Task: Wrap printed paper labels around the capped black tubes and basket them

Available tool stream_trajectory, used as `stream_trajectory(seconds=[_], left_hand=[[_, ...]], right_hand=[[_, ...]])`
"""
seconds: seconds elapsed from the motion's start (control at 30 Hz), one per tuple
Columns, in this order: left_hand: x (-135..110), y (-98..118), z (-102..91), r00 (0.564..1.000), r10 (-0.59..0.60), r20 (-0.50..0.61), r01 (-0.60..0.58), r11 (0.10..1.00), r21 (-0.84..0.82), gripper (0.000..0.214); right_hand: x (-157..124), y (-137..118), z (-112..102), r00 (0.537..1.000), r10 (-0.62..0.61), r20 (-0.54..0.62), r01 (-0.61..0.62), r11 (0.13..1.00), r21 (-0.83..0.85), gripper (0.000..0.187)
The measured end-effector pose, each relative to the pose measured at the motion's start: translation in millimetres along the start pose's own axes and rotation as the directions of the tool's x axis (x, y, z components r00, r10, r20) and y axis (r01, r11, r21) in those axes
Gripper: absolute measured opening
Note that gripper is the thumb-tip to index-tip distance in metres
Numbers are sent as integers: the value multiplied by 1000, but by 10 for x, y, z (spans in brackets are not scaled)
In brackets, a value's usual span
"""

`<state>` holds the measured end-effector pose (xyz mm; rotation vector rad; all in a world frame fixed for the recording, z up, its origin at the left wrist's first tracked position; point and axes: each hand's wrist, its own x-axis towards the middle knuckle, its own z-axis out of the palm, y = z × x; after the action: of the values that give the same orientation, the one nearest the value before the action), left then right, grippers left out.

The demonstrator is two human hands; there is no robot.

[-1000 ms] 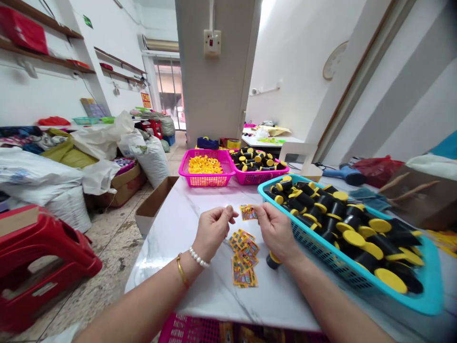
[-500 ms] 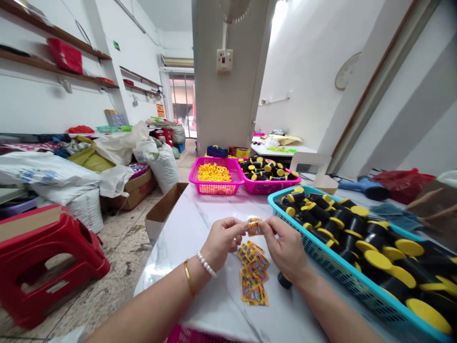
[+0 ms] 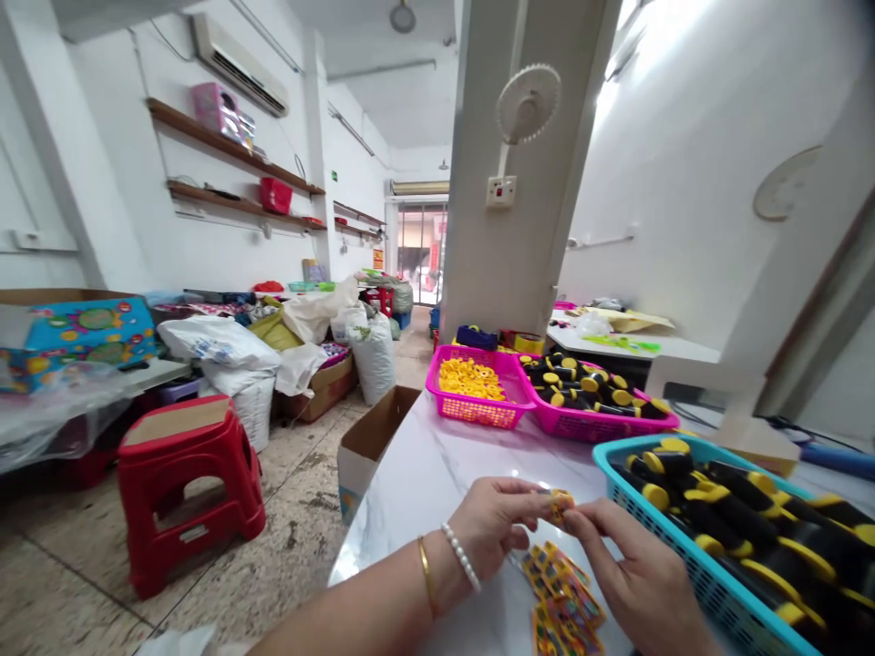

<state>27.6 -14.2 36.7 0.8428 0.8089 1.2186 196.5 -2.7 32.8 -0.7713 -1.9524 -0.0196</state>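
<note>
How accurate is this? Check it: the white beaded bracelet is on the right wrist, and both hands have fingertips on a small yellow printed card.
Wrong wrist: the head view shows the white beaded bracelet on the wrist of the left hand. That hand and the right hand do have fingertips on the small yellow printed card.

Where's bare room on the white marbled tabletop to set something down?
Bare: the tabletop between the pink plastic basket of yellow pieces and the left hand. Crowded: the right side, under the turquoise plastic basket, and left of the right hand, with yellow printed cards.
</note>
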Motion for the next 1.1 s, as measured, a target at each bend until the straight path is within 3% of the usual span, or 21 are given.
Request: stream_trajectory(seconds=[0.1, 0.2, 0.37, 0.47, 0.63, 0.97, 1.1], left_hand=[[51, -9, -32, 988, 83, -133, -79, 996, 35, 42], [47, -11, -40, 964, 174, -204, -166, 985, 54, 42], [-75, -1, 15, 987, 158, -20, -155, 983, 93, 44], [-132, 4, 45, 987, 162, 22, -163, 971, 174, 45], [-135, 15, 46, 989, 136, -61, -124, 978, 168, 39], [-187, 123, 64, 994, 106, -17, -101, 974, 201, 38], [-132, 109, 29, 991, 112, -76, -97, 980, 175, 36]], right_hand=[[-15, 47, -2, 998, 42, -40, -44, 998, -41, 20], [-38, 54, -23, 983, 171, -72, -176, 981, -86, 28], [-45, 12, -40, 960, 263, -92, -273, 955, -113, 36], [-37, -26, -46, 963, 250, -102, -261, 960, -103, 35], [-35, -65, -74, 967, 228, -113, -237, 968, -79, 31], [-36, -30, -74, 997, 73, 24, -71, 996, -61, 20], [-16, -22, -43, 999, 15, 52, -13, 999, -39, 18]])
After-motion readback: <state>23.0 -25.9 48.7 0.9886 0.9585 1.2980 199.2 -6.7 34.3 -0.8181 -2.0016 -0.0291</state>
